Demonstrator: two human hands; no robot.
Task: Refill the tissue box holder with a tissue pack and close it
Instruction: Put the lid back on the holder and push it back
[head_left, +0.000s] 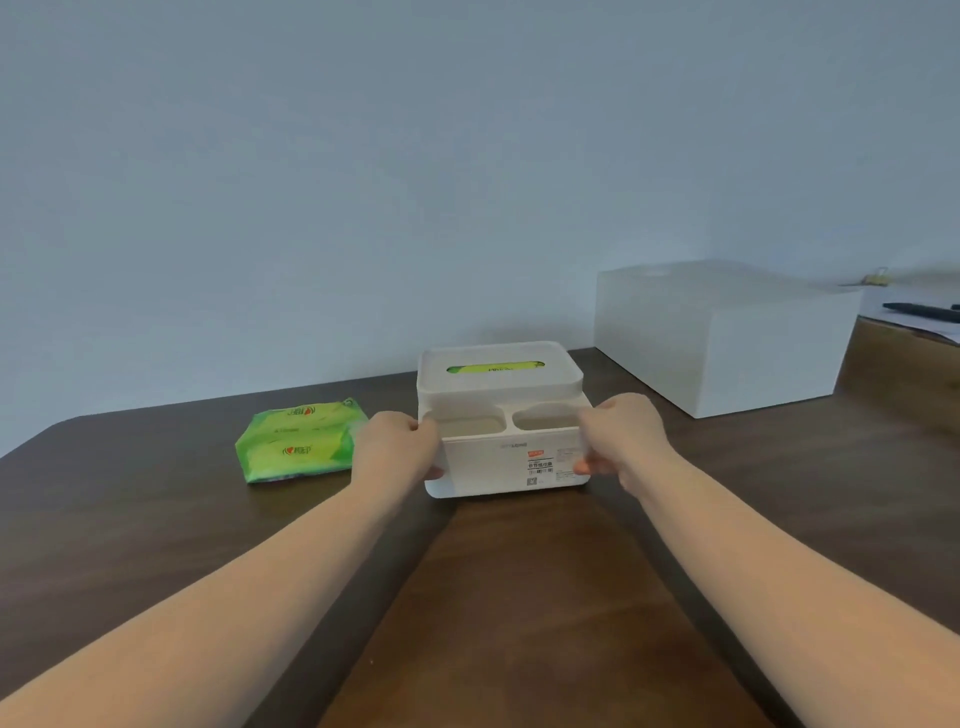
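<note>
A white tissue box holder stands on the dark wooden table, its lid on top. Green packaging shows through the lid's slot. Two empty compartments sit along its near side. My left hand grips the holder's left side and my right hand grips its right side. A green tissue pack lies flat on the table just left of my left hand.
A large white box stands at the back right of the table. Behind it lie a black pen on paper and a small yellow object. A plain wall rises behind the table.
</note>
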